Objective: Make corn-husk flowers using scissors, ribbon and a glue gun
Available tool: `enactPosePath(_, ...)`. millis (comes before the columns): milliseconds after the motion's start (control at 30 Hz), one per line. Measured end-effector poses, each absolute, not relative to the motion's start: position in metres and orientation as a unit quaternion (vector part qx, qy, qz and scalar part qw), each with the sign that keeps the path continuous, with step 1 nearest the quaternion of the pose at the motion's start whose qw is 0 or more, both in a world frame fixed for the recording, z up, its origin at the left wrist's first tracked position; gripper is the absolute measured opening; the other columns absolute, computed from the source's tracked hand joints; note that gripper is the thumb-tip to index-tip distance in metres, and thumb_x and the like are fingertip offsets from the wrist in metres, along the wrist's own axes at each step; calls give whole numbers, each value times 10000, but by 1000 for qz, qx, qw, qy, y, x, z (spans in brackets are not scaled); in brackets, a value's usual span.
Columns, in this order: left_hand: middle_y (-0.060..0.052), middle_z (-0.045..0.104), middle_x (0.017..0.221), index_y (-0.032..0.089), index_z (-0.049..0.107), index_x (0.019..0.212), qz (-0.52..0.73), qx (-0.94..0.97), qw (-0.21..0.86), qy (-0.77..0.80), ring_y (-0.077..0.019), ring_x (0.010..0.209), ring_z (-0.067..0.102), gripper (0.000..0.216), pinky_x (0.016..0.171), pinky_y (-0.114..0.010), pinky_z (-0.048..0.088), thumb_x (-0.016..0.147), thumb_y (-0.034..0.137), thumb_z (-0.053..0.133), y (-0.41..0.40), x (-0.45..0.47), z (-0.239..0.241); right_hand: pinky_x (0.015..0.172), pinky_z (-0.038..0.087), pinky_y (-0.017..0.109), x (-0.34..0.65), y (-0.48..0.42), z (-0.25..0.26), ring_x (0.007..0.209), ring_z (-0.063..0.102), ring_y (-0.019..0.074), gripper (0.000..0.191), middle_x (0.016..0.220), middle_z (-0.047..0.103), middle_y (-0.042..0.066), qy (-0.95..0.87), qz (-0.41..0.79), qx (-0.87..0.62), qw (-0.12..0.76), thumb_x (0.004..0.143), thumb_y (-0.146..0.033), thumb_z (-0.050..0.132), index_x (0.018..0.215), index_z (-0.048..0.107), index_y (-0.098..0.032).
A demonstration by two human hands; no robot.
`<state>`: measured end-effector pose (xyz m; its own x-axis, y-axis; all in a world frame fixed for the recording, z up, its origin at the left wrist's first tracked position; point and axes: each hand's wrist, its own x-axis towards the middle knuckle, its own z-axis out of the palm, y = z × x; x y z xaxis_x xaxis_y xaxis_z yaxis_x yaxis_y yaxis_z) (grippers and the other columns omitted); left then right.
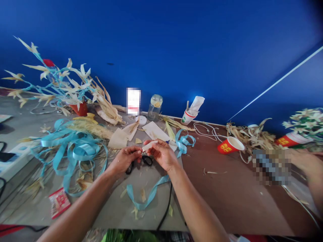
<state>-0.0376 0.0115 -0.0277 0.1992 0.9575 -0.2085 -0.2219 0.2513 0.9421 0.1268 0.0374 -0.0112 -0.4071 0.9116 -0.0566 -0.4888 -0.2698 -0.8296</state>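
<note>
Between thumb and fingers, my right hand (163, 155) holds a small pale piece of corn husk (149, 146). The fingertips of my left hand (129, 158) are pinched together at the lower left end of that piece; their exact contact is partly hidden. Just under both hands lie scissors with black handles (147, 161), their blades not visible. Beyond the fingers are a flat beige husk sheet (118, 137) and a white sheet (155, 131). A loose length of light blue ribbon (143, 203) curves across the table between my forearms.
A tangle of blue ribbon (85, 151) and a blue-stemmed husk-flower plant (73, 84) occupy the left. Along the wall stand a glass jar (154, 109) and a paper cup (189, 116). At right are a red cup (230, 145), dried husks (252, 136) and another person's arm (311, 171).
</note>
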Motion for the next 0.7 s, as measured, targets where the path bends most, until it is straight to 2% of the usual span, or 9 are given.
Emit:
enactPosePath(200,-2,580,555,141,655,679,419,480,618,460,-86,495,492,254,469,-186,373,646,389,699,8,-36,-9,575,473,233,126,36,-13,563,598,116,161,625,662,13,-379,767,-269,442,675,-295,718,696,637,-157)
enactPosePath(333,31,519,506,141,619,681,403,490,620,461,-61,428,434,261,424,-177,306,674,396,676,7,-37,-7,558,449,223,127,37,-14,550,581,107,165,619,651,16,-397,772,-271,417,696,-296,695,727,645,-142)
enactPosePath(433,42,503,510,141,594,723,401,478,634,458,-58,424,428,264,424,-174,299,679,386,681,7,-37,-12,518,403,212,128,39,-16,519,530,89,156,596,614,-4,-386,756,-287,444,692,-284,688,762,653,-149)
enactPosePath(533,32,530,556,144,585,773,431,445,644,449,-65,454,450,260,440,-174,324,695,375,676,9,-40,-17,483,340,204,132,44,-16,475,461,71,135,534,547,-37,-368,730,-318,480,652,-264,698,717,640,-162)
enactPosePath(700,18,557,607,138,586,783,453,407,674,419,-56,494,479,212,464,-156,340,699,300,694,10,-46,-17,482,275,211,139,48,-13,468,383,60,122,500,482,-56,-445,636,-383,500,648,-263,675,643,615,-156)
